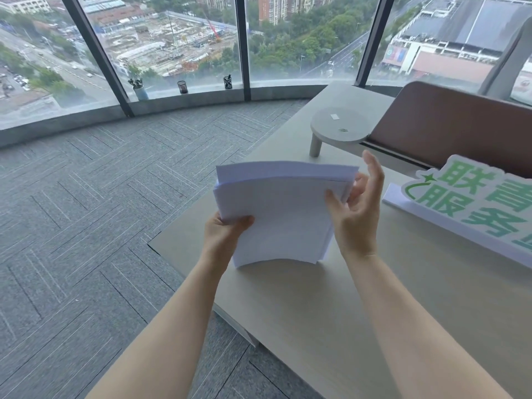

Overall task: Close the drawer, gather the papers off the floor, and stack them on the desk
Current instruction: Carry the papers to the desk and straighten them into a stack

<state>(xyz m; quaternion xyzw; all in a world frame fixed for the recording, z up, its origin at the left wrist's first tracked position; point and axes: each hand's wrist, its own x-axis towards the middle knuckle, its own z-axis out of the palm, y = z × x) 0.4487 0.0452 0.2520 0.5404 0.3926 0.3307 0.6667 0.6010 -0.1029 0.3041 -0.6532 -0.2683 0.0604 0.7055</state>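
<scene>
Both hands grip the papers (276,214) upright near the counter's (403,312) left edge: left hand (223,234) pinching, right hand (355,217) loosely. Sign (472,205) reads 联青服务.

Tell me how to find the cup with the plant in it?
Look at the big curved window's sill. Three small pots stand there; the plant cup is leftmost, beside a dark window post. It is pale with green leaves, while the other two are dark mesh pen holders.

Bright, soft daylight floods in through the windows (172,38); wide-angle bending at edges, shadows faint.
</scene>
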